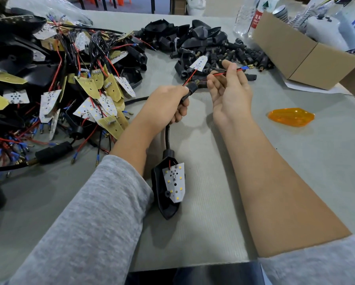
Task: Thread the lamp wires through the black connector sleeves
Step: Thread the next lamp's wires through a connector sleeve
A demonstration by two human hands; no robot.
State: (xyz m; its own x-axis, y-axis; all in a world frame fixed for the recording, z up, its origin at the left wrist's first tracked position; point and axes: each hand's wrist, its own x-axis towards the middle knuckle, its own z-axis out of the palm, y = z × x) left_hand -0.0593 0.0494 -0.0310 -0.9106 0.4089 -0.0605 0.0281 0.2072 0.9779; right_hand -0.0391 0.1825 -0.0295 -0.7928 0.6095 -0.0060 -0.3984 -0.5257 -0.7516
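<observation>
Left hand: fingers curling round the black sleeve mid-table, forearm angling in from the near edge. Right hand: palm up, fingertips pinching the red wire emerging from the sleeve. Lamp housing is hanging below, toward the near edge.

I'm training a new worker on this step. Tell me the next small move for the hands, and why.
Probably draw the red wire further out with the right hand while the left hand steadies the black sleeve. The wire already leaves the sleeve's threaded end, its blue-tipped end pinched past the right fingers, yet it looks bowed rather than taut.
</observation>
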